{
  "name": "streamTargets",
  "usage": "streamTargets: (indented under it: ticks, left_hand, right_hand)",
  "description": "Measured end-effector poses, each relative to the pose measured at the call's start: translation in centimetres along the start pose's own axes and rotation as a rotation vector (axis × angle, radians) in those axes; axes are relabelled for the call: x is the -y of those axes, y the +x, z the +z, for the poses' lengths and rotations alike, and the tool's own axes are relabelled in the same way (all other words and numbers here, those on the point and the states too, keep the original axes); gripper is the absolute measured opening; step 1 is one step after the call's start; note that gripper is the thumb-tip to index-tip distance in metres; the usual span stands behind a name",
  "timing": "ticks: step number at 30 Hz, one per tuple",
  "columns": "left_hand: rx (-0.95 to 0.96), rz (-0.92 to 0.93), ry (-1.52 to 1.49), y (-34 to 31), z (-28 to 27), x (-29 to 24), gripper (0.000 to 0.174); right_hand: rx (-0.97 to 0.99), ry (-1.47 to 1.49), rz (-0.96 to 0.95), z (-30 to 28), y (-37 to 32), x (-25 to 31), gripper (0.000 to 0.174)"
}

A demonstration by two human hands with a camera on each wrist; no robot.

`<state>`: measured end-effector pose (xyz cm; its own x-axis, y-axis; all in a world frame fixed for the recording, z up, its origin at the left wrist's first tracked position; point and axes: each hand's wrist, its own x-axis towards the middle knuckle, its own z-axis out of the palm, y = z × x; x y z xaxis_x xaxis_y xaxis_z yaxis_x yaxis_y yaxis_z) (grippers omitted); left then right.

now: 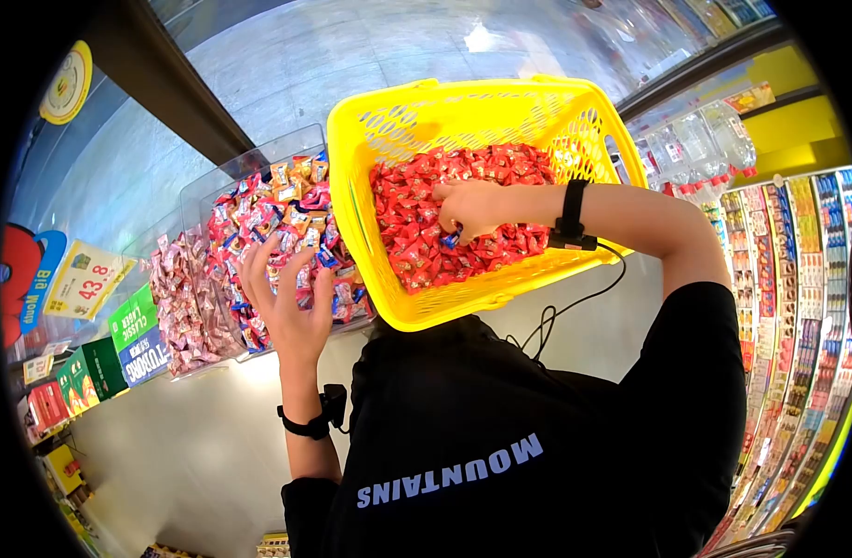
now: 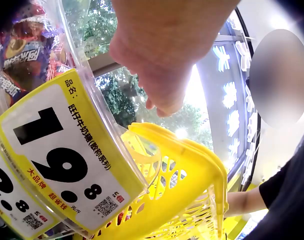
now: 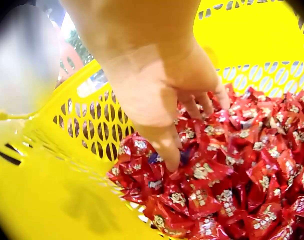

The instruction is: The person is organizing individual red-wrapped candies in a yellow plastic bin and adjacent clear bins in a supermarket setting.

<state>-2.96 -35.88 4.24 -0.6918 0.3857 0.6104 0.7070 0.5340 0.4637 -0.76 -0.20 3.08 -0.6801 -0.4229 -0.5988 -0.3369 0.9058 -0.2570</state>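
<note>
My right hand reaches down into a yellow basket holding a thick layer of red-wrapped candies. In the right wrist view, the thumb of the right hand points down at a dark blue wrapper among the red candies. Its other fingers stand apart from the thumb, over the pile. My left hand is raised beside the basket, fingers spread, before bins of mixed candies. The left wrist view shows the left hand above the basket rim, holding nothing.
A bin of pale pink candies adjoins the mixed ones. Yellow-edged price tags hang on the clear bin fronts. Green and blue boxes lie left; clear bottles stand behind the basket at right. Stocked shelves line the right side.
</note>
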Motion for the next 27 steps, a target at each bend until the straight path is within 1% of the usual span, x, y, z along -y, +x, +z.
streamTargets:
  ticks: [3,4,5,7,9,10,13,14,17,18,21,22,24,25,26,27]
  left_hand:
    - [-0.011,0.0,-0.012,0.2,-0.6,-0.3,0.025]
    - [-0.023,0.011,-0.026,0.4,-0.6,-0.4,0.026]
    - [-0.033,0.022,-0.041,0.6,-0.7,-0.6,0.026]
    - [-0.027,0.083,-0.087,1.9,-0.9,-1.7,0.037]
    - [-0.004,0.182,-0.095,3.2,-1.1,-2.8,0.046]
    - [0.027,0.22,-0.108,3.7,-1.1,-3.5,0.047]
    - [0.094,0.354,-0.133,4.6,-1.1,-4.7,0.037]
    - [0.08,0.316,-0.131,4.6,-1.0,-5.2,0.025]
    - [0.075,0.293,-0.084,4.1,-1.3,-4.5,0.021]
    - [0.014,0.276,-0.083,3.8,-1.4,-4.1,0.018]
    - [-0.02,0.104,-0.045,1.8,-2.1,-1.1,0.017]
    - [-0.008,0.083,0.021,1.1,-2.4,0.1,0.015]
    - [0.04,-0.02,0.082,-0.5,-2.5,1.6,0.014]
    - [0.063,-0.073,0.111,-1.2,-2.5,2.3,0.014]
    - [0.114,-0.092,0.159,-2.1,-2.4,3.0,0.017]
    - [0.111,-0.113,0.16,-2.5,-2.3,3.1,0.019]
  right_hand:
    - [0.009,0.027,-0.027,-2.8,0.0,-0.3,0.027]
    - [0.1,-0.009,-0.086,-5.1,0.1,0.3,0.025]
    - [-0.03,0.114,-0.144,-6.8,-0.9,1.5,0.025]
    - [-0.292,0.363,-0.252,-9.2,-3.3,4.2,0.026]
    - [-0.338,0.367,-0.344,-10.4,-4.3,6.3,0.028]
    - [-0.359,0.369,-0.39,-10.5,-4.5,7.1,0.028]
    - [-0.337,0.393,-0.412,-10.3,-4.3,8.5,0.041]
    - [-0.323,0.44,-0.448,-10.1,-4.1,8.5,0.041]
    - [-0.279,0.549,-0.392,-9.5,-3.7,8.3,0.033]
    - [-0.329,0.489,-0.411,-8.7,-3.3,7.6,0.036]
    - [0.217,-0.029,-0.142,-7.4,-1.7,4.9,0.044]
    - [0.25,-0.105,-0.069,-6.5,-1.5,4.8,0.047]
    - [0.31,-0.262,0.077,-4.3,-1.0,5.0,0.053]
    - [0.269,-0.252,0.083,-3.1,-0.7,4.7,0.055]
    - [0.23,-0.243,0.087,-1.8,-0.3,4.4,0.056]
    - [0.19,-0.233,0.09,-0.8,-0.1,4.3,0.057]
